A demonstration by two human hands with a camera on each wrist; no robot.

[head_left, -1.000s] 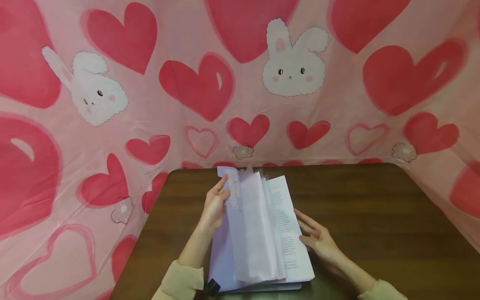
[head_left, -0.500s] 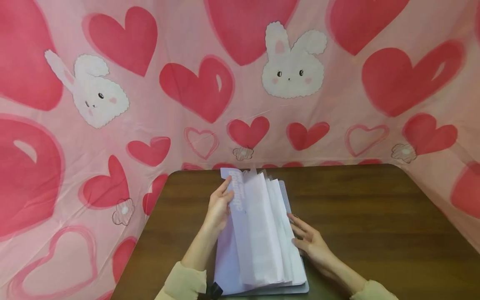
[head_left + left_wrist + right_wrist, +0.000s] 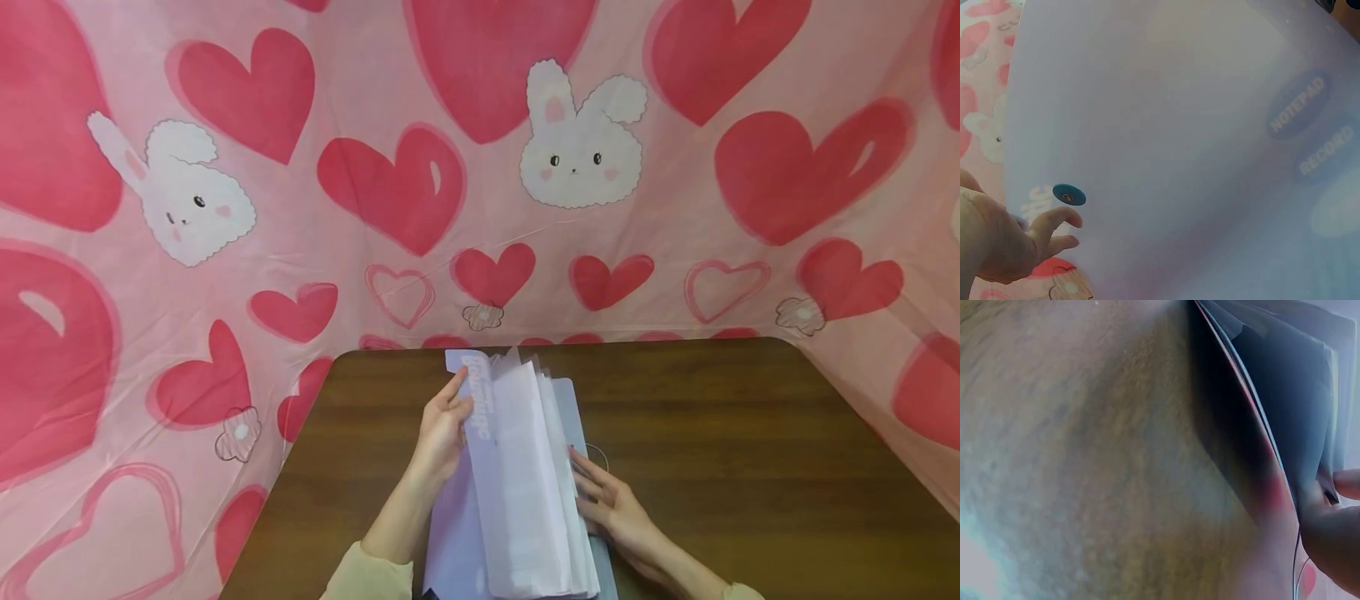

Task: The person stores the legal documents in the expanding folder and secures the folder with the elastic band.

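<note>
A lilac document folder (image 3: pixel 456 533) stands partly open on the table, with clear pockets and white sheets (image 3: pixel 528 500) fanned inside it. My left hand (image 3: pixel 442 429) pinches the edge of its front cover, thumb on the inner side. In the left wrist view, bent fingers (image 3: pixel 1060 231) of that hand lie on the cover's outside, near a round blue button (image 3: pixel 1069 194). At the sheets' right edge, my right hand (image 3: pixel 615 508) touches them with extended fingers, in front of the back cover (image 3: pixel 572 408). In the right wrist view those fingers reach between cover and pages.
A thin cord (image 3: pixel 600 451) loops out from the folder's right side. The dark wooden table (image 3: pixel 750 450) runs back to a pink cloth (image 3: pixel 660 208) printed with hearts and rabbits.
The printed sheet sticking out on the right has moved left, in among the other pages, with the right hand following. The back cover shows more. The left hand keeps its pinch.
</note>
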